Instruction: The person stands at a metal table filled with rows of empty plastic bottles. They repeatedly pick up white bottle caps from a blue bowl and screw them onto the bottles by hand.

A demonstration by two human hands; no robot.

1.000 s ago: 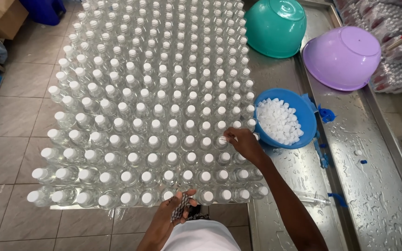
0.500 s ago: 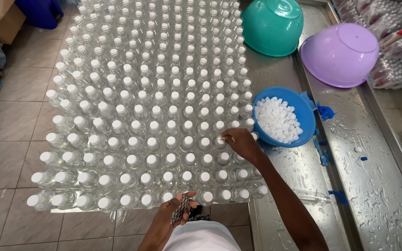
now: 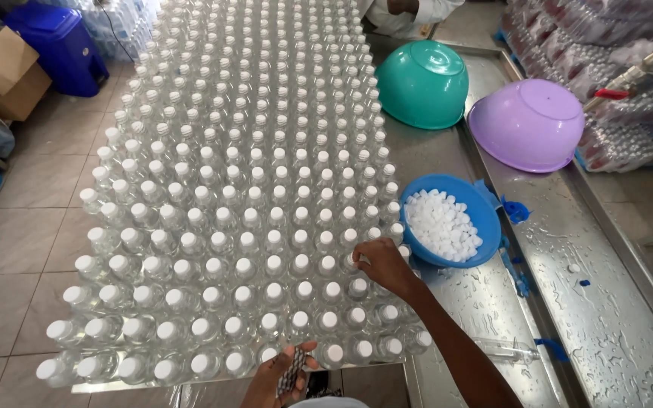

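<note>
A worker's right hand [image 3: 382,266] rests with fingers curled on a white cap atop one clear bottle among hundreds of capped bottles [image 3: 251,189] packed on a wet steel counter [image 3: 568,302]. The left hand [image 3: 283,372], at the near edge, grips a small dark object. A blue bowl of loose caps [image 3: 447,223] sits just beside the right hand. A careless nudge could topple tightly packed neighbours like dominoes.

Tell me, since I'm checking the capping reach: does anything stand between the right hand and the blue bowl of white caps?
Nothing visible does. The right hand rests on the capped bottles at the block's right edge, and the blue bowl of white caps sits just beyond it on the wet metal table.
</note>
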